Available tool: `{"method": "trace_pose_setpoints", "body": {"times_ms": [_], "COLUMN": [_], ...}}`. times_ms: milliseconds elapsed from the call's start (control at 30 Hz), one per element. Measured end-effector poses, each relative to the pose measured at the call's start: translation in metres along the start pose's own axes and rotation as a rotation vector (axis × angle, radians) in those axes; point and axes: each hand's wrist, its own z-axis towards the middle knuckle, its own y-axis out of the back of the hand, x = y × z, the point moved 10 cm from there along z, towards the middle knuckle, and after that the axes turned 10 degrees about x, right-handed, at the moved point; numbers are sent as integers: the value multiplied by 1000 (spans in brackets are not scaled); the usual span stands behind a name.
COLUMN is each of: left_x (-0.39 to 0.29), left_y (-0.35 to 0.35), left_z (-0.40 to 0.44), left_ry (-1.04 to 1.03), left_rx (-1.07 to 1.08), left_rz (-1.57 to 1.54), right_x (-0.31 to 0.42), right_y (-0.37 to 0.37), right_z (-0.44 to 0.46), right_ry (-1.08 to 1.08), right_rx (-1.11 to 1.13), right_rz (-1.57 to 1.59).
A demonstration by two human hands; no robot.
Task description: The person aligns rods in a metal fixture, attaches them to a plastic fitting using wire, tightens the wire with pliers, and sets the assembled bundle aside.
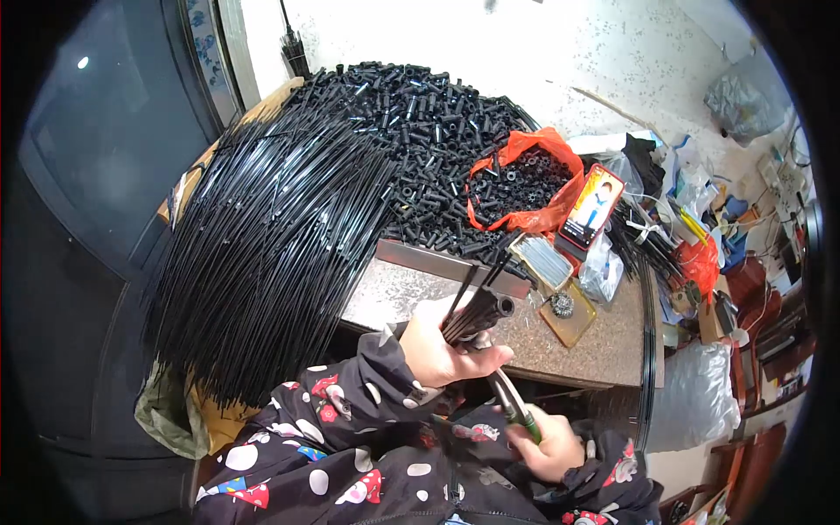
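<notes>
My left hand (442, 350) is closed around a bundle of thin black rods (472, 315), with a black tube end showing at its top right. Lower right, my right hand (549, 448) grips a tool with green handles (528, 423). The tool's metal part reaches up toward the underside of my left hand, where its tip is hidden. Behind the bundle, a metal strip (420, 260) stands along the near edge of the heap of short black tubes (429, 131).
Long black rods (271, 236) cover the table's left side. On the right are a red bag of small black parts (563, 197), a lit phone (595, 206), a tray of pale sticks (542, 261) and a steel wool ball (562, 304) on a yellowish block (573, 328).
</notes>
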Motion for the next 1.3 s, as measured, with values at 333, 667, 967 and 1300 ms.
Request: {"method": "trace_pose_setpoints", "body": {"times_ms": [333,667,967,1300], "left_x": [-23,-36,-39,-47], "left_y": [10,10,54,106], "left_z": [-5,-8,-41,-69], "left_ry": [-26,-63,-251,-756], "left_rx": [-43,-56,-62,-91], "left_rz": [-119,-312,-376,-1152], "right_x": [43,16,-138,-45], "right_y": [-4,30,76,82], "right_z": [12,28,66,-14], "right_ry": [220,282,-150,743], "right_rx": [-182,-154,-591,-435], "right_rz": [-37,-231,-976,702]}}
